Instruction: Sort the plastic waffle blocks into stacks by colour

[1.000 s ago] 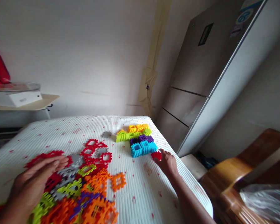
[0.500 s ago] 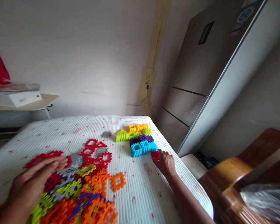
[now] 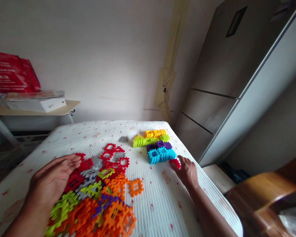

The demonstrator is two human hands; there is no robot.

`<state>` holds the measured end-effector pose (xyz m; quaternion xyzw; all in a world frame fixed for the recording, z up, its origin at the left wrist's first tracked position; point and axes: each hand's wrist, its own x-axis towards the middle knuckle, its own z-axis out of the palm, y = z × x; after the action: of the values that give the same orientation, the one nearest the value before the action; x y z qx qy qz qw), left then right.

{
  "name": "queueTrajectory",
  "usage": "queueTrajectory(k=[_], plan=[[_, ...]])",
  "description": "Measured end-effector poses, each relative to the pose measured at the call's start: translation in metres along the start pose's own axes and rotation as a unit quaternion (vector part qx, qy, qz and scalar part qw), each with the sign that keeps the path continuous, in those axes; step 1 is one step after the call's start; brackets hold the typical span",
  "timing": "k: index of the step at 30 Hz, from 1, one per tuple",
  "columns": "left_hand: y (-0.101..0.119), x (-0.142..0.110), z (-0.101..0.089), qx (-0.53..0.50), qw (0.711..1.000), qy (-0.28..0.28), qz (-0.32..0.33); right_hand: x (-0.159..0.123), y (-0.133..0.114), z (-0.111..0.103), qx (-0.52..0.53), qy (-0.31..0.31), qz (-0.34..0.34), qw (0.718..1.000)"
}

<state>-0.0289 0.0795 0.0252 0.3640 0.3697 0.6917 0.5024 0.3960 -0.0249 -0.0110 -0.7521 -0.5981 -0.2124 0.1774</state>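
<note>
My left hand (image 3: 53, 177) lies at the left side of the pile, fingers stretched out and cupped against red toy building pieces (image 3: 85, 163); whether they grip one is hard to see. My right hand (image 3: 187, 171) has its thumb and fingers around a red building piece (image 3: 175, 163) on the table, partly hidden by the hand. Just beyond it lies a row of light blue pieces (image 3: 161, 155). Purple pieces (image 3: 164, 144), lime green pieces (image 3: 145, 142) and yellow pieces (image 3: 155, 133) form rows behind. Orange pieces (image 3: 115, 210) fill the pile's near part.
A white quilted cloth (image 3: 160, 197) covers the table. One grey piece (image 3: 123, 139) and one orange square piece (image 3: 136, 187) lie apart from the pile. A fridge (image 3: 212, 82) and a wooden chair (image 3: 256, 191) stand right. Left is a side table (image 3: 72, 106) with a red bag (image 3: 13, 74).
The view has turned left. My left hand has moved right against the pile, and the red pieces beyond it have shifted that way. My right hand stays at the red piece beside the light blue row.
</note>
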Motion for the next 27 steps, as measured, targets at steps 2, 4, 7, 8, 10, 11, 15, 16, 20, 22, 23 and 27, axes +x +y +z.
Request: queueTrajectory(k=[2, 4, 7, 8, 10, 11, 15, 16, 20, 22, 23, 27], plan=[[0.003, 0.004, 0.000, -0.041, 0.999, 0.001, -0.016, -0.001, 0.001, -0.001, 0.026, 0.041, -0.042, 0.998], [0.007, 0.006, 0.001, -0.074, 0.997, 0.006, -0.035, -0.002, -0.001, -0.002, 0.058, 0.067, -0.085, 0.992], [0.012, 0.009, 0.006, -0.100, 0.994, 0.021, -0.039, -0.005, -0.007, -0.004, 0.097, 0.096, -0.145, 0.980], [0.014, 0.011, 0.008, -0.106, 0.993, 0.026, -0.038, -0.006, -0.009, -0.004, 0.108, 0.106, -0.162, 0.975], [0.019, 0.014, 0.012, -0.116, 0.992, 0.035, -0.036, -0.008, -0.013, -0.003, 0.127, 0.117, -0.193, 0.966], [0.021, 0.016, 0.014, -0.118, 0.992, 0.037, -0.036, -0.009, -0.015, -0.003, 0.134, 0.119, -0.205, 0.962], [0.029, 0.024, 0.022, -0.115, 0.992, 0.041, -0.034, -0.012, -0.018, 0.000, 0.154, 0.123, -0.242, 0.950], [0.030, 0.026, 0.024, -0.113, 0.992, 0.045, -0.034, -0.013, -0.019, 0.001, 0.160, 0.124, -0.250, 0.947], [0.030, 0.036, 0.031, -0.105, 0.991, 0.080, -0.029, -0.014, -0.022, 0.001, 0.186, 0.118, -0.283, 0.934], [0.025, 0.039, 0.035, -0.096, 0.989, 0.108, -0.013, -0.014, -0.024, 0.001, 0.189, 0.119, -0.291, 0.930], [0.022, 0.040, 0.038, -0.087, 0.989, 0.121, -0.002, -0.015, -0.024, 0.001, 0.189, 0.117, -0.294, 0.930], [0.006, 0.031, 0.054, -0.013, 0.990, 0.131, 0.044, -0.016, -0.025, 0.003, 0.187, 0.104, -0.302, 0.929]])
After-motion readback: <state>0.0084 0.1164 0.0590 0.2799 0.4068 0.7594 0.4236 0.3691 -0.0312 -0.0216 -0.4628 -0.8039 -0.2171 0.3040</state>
